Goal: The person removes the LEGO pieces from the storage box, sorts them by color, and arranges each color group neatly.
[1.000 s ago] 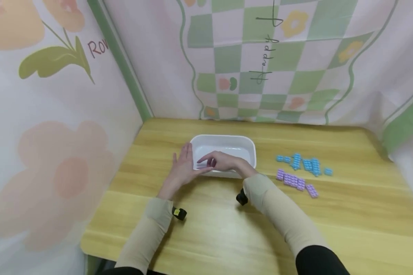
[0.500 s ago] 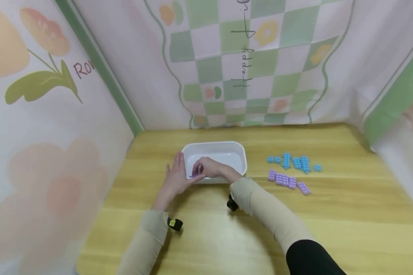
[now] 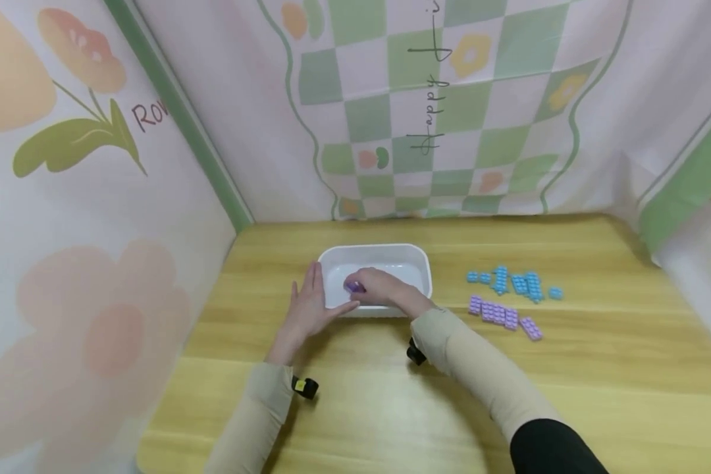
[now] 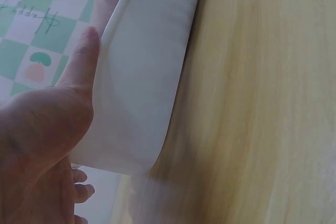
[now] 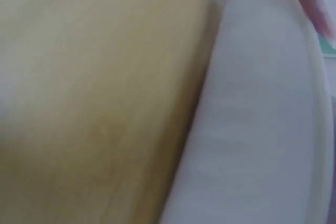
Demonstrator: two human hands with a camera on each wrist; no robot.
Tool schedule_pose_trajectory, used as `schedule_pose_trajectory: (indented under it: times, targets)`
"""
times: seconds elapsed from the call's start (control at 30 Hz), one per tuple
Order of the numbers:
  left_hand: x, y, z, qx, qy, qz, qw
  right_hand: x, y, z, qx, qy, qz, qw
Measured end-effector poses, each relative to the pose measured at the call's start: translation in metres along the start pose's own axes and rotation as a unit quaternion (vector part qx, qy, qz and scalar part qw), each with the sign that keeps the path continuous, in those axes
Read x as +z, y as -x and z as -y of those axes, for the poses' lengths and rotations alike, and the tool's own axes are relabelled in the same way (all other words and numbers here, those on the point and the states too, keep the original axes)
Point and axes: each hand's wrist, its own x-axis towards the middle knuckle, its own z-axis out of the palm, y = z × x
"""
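Note:
In the head view, a white plastic bin (image 3: 399, 255) stands on the table. My right hand (image 3: 382, 288) reaches into its left half and pinches a purple building brick (image 3: 354, 287) between thumb and fingers. The left hand (image 3: 309, 308) lies against the bin's front left corner, thumb along the front rim and straight fingers along the left side. From the left wrist, that hand (image 4: 42, 129) shows with its thumb on the rim of the bin (image 4: 142, 72). The right wrist view shows the bin's outer wall (image 5: 252, 108); the pinched brick is out of sight there.
To the right of the bin, several blue building bricks (image 3: 501, 280) form a loose row on the wooden table (image 3: 379, 395). Nearer to me lies a row of several purple bricks (image 3: 494, 313). A patterned curtain (image 3: 438, 178) hangs behind the table's back edge.
My right hand has gripped the purple brick at the bin's front left corner and raised it, shifting right. The left hand stays at the corner. The head view has shifted.

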Motion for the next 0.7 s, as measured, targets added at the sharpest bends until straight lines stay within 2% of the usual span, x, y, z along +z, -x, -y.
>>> schedule_pose_trajectory:
  times: [0.13,0.2,0.23,0.4,0.43,0.53,0.6,0.63,0.7]
  targets:
    - [-0.002,-0.001,-0.002,-0.006,0.002,0.009,0.9999,-0.01,0.004,-0.001,0.022,0.0,0.013,1.0]
    - [-0.003,-0.001,-0.002,-0.01,0.004,0.011,0.9999,-0.002,0.001,-0.019,0.013,0.006,0.004,1.0]
    - [-0.003,-0.001,-0.003,-0.01,0.004,0.01,0.9999,-0.004,0.003,-0.019,0.014,0.008,-0.002,1.0]
    - [-0.005,-0.004,-0.006,-0.012,0.001,0.007,0.9999,-0.007,0.017,-0.023,0.027,-0.001,-0.065,0.998]
    - [-0.005,-0.004,-0.006,-0.013,0.002,0.008,0.9999,-0.012,0.022,-0.016,0.036,-0.007,-0.08,0.996]
    - [-0.006,-0.003,-0.006,-0.014,0.003,0.006,0.9999,-0.011,0.03,-0.021,0.027,-0.021,-0.121,0.992]
    - [-0.005,-0.001,-0.005,-0.015,0.001,0.008,0.9999,-0.006,0.031,-0.03,0.01,-0.005,-0.148,0.989]
    - [-0.005,-0.001,-0.005,-0.014,0.001,0.006,0.9999,-0.011,0.034,-0.021,0.015,0.002,-0.156,0.988]
    - [-0.003,0.002,-0.006,-0.014,-0.001,0.007,0.9999,-0.005,0.033,-0.031,0.009,0.022,-0.169,0.985]
